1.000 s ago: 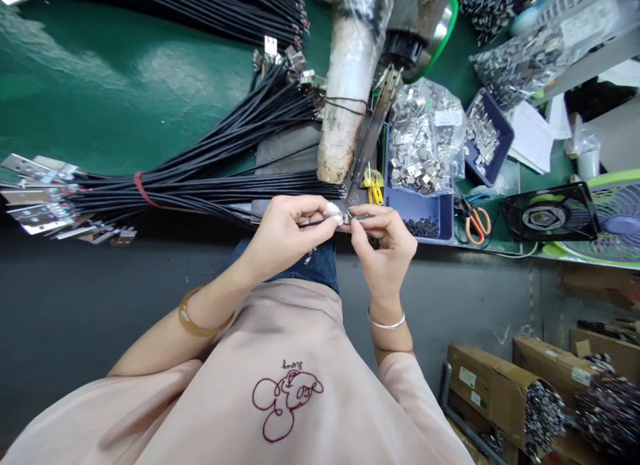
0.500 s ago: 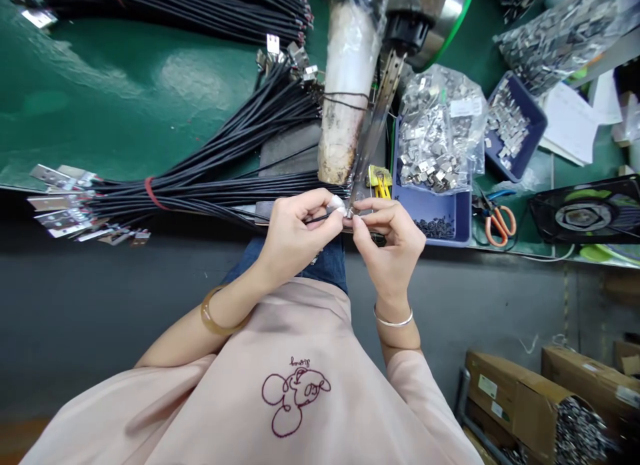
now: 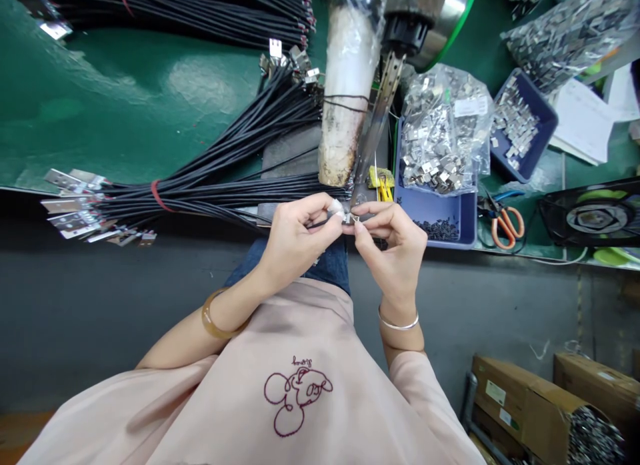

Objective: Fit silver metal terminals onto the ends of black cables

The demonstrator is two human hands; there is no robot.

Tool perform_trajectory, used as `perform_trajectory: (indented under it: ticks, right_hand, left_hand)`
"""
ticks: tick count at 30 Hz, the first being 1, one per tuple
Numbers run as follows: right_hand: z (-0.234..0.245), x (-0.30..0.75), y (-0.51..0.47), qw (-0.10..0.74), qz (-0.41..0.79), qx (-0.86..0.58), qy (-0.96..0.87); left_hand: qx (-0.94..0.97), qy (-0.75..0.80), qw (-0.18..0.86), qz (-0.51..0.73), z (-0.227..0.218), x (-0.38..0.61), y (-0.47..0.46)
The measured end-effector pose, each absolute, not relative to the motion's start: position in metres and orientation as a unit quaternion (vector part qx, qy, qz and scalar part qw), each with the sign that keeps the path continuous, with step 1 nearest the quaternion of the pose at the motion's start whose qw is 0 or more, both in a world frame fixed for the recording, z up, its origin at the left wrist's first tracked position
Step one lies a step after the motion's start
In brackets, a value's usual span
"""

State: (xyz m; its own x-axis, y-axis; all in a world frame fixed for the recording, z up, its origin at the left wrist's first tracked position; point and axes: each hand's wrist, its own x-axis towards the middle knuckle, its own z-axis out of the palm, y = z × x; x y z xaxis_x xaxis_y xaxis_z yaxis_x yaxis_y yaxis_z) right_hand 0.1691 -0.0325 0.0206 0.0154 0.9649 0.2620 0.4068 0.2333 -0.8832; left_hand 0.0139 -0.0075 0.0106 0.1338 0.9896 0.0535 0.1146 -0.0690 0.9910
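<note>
My left hand (image 3: 299,237) is pinched around the end of a black cable, most of which its fingers hide. A white wrap (image 3: 335,207) covers one of its fingertips. Close beside it, my right hand (image 3: 395,243) has thumb and finger closed on a small shiny metal piece (image 3: 355,218), too small to make out fully. The two sets of fingertips almost meet at the bench edge. Behind and left of them lies a bundle of black cables (image 3: 215,188), tied with a red band (image 3: 160,196), with metal connectors (image 3: 75,205) on the far ends.
A white tube (image 3: 346,98) and a metal strip (image 3: 381,111) come down just above my hands. To the right are a blue tray (image 3: 467,218) with bagged metal parts (image 3: 440,138), a smaller bin (image 3: 543,128), orange-handled pliers (image 3: 507,226) and a black fan (image 3: 595,215).
The view has shifted slightly, so the bench things sit a little further right. Both hands remain fingertip to fingertip; the right fingertips have moved slightly, and the small metal piece shows a bit more.
</note>
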Motion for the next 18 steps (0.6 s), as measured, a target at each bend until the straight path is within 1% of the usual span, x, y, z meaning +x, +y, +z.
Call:
perform_trajectory:
  ticks: [18]
  right_hand:
    - [0.0171,0.1655,-0.0298,0.477,0.319,-0.55,-0.607]
  left_hand:
    - [0.563,0.477,0.504,0.449,0.0103,0.0133,-0.0084]
